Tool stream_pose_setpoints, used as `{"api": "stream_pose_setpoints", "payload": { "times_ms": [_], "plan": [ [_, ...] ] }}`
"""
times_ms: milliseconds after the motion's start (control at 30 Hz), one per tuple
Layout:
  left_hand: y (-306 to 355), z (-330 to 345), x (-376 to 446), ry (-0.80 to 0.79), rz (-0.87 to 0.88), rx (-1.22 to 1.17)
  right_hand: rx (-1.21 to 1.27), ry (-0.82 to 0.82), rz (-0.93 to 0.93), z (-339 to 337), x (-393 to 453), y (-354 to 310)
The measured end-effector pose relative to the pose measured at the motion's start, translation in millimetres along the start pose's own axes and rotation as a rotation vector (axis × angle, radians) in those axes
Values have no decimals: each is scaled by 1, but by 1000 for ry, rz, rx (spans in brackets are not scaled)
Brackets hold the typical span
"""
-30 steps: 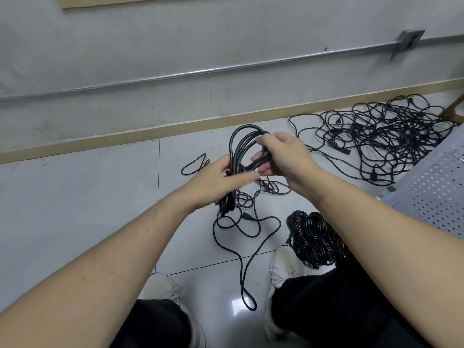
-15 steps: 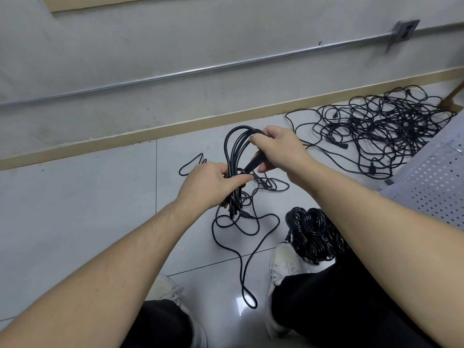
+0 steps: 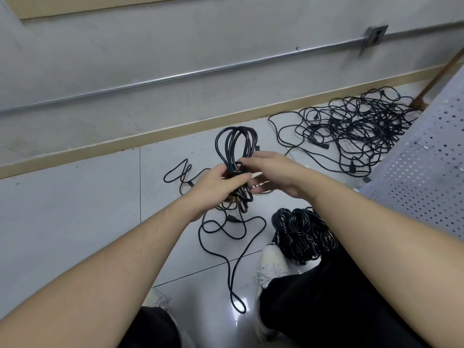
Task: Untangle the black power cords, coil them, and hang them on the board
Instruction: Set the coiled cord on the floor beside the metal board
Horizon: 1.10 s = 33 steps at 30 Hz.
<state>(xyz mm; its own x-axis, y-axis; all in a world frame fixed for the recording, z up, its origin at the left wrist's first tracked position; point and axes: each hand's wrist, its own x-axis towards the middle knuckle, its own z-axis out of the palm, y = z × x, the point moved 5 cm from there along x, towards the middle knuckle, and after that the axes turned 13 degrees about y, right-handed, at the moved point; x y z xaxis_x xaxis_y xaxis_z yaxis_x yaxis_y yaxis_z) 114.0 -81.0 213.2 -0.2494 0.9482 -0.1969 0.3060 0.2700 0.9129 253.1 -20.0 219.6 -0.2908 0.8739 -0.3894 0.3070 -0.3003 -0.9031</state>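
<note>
A black power cord folded into long loops (image 3: pixel 236 144) stands upright between my hands over the tiled floor. My left hand (image 3: pixel 213 189) grips the bundle around its middle. My right hand (image 3: pixel 273 172) is blurred and reaches in from the right, fingertips against the loops. A plug end (image 3: pixel 256 148) pokes out past its far edge, seemingly held. The rest of this cord trails loose on the floor (image 3: pixel 233 247). A large tangle of black cords (image 3: pixel 351 131) lies at the back right by the wall.
A heap of coiled black cords (image 3: pixel 301 232) sits by my right shoe (image 3: pixel 268 270). A grey perforated metal panel (image 3: pixel 426 177) fills the right side. A metal conduit (image 3: pixel 200 71) runs along the wall, and a wooden handle (image 3: pixel 437 76) leans at far right.
My right hand swung from the left face of the loops round to their right side, carrying the plug end. My left hand kept its grip on the bundle's middle.
</note>
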Motion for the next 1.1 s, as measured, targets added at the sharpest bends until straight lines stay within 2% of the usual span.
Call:
{"api": "stream_pose_setpoints", "payload": {
  "times_ms": [100,200,300,433,767,933,1033,1100],
  "plan": [
    [3,13,1,-65,25,59,-9,51,-23,-21,7,6],
    [-3,22,9,-9,3,61,-39,66,-24,-39,11,15],
    [-12,42,20,8,-84,-50,-119,57,-24,-57,13,26],
    [-32,89,34,-46,-202,-153,-197,97,27,-85,19,55],
    [-120,223,61,-144,-352,-57,-158,251,315,-144,43,206],
    [-161,283,74,-170,-441,-29,-268,344,349,-172,63,270],
    [-180,309,81,-170,-510,-17,-280,343,378,-178,67,299],
    [-191,317,86,-152,-474,65,-317,359,371,-181,69,311]
  ]
}}
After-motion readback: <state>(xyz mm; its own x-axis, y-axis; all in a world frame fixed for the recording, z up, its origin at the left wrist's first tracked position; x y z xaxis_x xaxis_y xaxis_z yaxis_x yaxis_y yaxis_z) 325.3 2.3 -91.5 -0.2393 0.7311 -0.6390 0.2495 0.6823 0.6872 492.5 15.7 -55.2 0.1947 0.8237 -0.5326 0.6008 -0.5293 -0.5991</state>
